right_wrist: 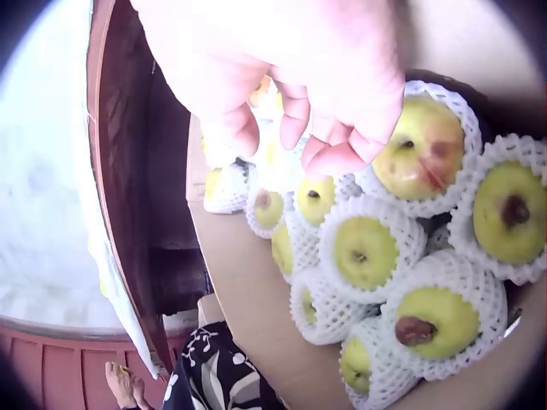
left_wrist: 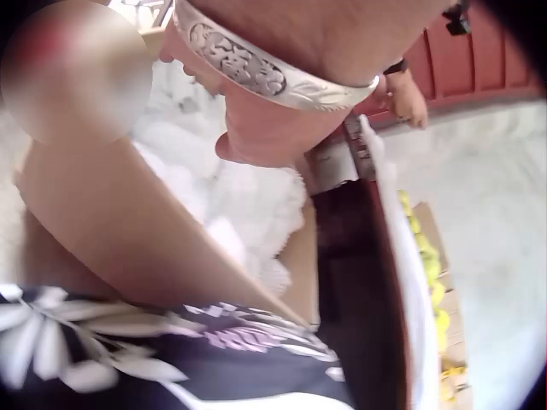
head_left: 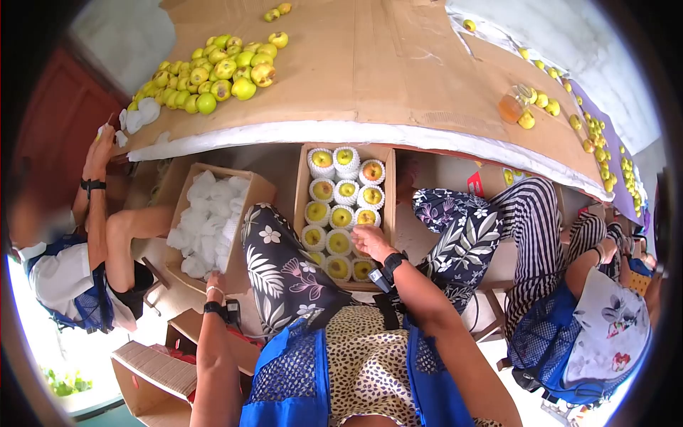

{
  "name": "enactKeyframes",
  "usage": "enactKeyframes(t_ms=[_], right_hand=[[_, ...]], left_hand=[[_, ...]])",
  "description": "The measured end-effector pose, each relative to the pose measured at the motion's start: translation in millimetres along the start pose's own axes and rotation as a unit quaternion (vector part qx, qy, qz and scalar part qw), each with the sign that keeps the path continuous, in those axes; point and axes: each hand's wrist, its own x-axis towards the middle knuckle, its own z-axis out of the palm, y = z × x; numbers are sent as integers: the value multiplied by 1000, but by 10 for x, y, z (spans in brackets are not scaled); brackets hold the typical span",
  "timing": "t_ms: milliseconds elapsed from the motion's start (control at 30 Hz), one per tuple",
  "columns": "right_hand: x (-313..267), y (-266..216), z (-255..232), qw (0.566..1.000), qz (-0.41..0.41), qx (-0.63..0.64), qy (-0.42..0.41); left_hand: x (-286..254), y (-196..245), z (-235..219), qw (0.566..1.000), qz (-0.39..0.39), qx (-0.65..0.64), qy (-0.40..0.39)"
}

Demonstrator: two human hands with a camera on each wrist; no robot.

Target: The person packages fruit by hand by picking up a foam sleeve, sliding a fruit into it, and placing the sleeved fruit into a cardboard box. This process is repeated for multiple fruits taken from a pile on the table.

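Rows of yellow-green apples in white foam net sleeves [head_left: 346,189] fill a cardboard box [head_left: 303,162] between the person's knees. Over the near right part of that box is the right hand [head_left: 373,243], its fingers loosely bent above the sleeved apples [right_wrist: 366,245]; nothing shows in its grasp. The left hand [head_left: 215,281] is at the near edge of a second carton [head_left: 260,191], heaped with loose white foam sleeves [head_left: 210,220]. In the left wrist view the thumb [left_wrist: 239,149] hangs relaxed over the foam sleeves, and the fingers are partly hidden behind the wrist and bracelet.
A cardboard-covered table [head_left: 341,78] spans the front, with a pile of bare apples [head_left: 220,67] at left and a jar of amber liquid [head_left: 511,105] at right. Another person [head_left: 96,164] sits at left, one more [head_left: 569,306] at right. An open carton [head_left: 153,377] stands behind the left arm.
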Motion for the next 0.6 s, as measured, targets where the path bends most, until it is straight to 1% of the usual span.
enactKeyframes(t_ms=[33, 67, 100, 133, 167, 200, 267, 333, 367, 400, 467, 500, 533, 567, 600], right_hand=[[-20, -2, 21, 1000, 6, -13, -4], [-30, 12, 29, 1000, 10, -17, -4], [-38, 8, 38, 1000, 17, -21, -5], [-56, 6, 47, 999, 25, -26, -5], [-76, 9, 49, 999, 32, -30, -5], [-88, 13, 51, 999, 31, -31, 0], [-94, 7, 62, 999, 25, -29, 10], [-129, 3, 87, 999, 19, -26, 8], [-159, 9, 82, 1000, 17, -25, 8], [-179, 12, 77, 999, 21, -27, 9], [-184, 5, 91, 999, 29, -37, 7], [-175, 3, 84, 998, 33, -46, 8], [-157, 10, 81, 998, 39, -56, 7], [-152, 19, 86, 997, 46, -66, 7], [-154, 35, 85, 996, 49, -68, 11]], left_hand=[[-522, 493, -206, 994, 24, 94, 41], [-316, 439, -131, 941, 107, 314, -66], [-110, 378, -54, 832, 229, 488, -132], [-67, 414, -47, 667, 313, 643, -210], [-64, 418, -50, 738, 291, 573, -207], [-42, 437, -75, 800, 268, 499, -200], [-165, 703, -257, 898, 217, 340, -178], [-421, 983, -401, 914, 202, 305, -175], [-495, 1052, -413, 921, 195, 287, -175], [-414, 904, -315, 923, 250, 261, -132], [-60, 411, -26, 913, 352, 200, -41], [206, 231, 113, 875, 433, 214, 41], [391, 86, 225, 824, 508, 223, 117], [378, 177, 195, 761, 569, 234, 205], [337, 274, 213, 887, 438, 120, 80]])
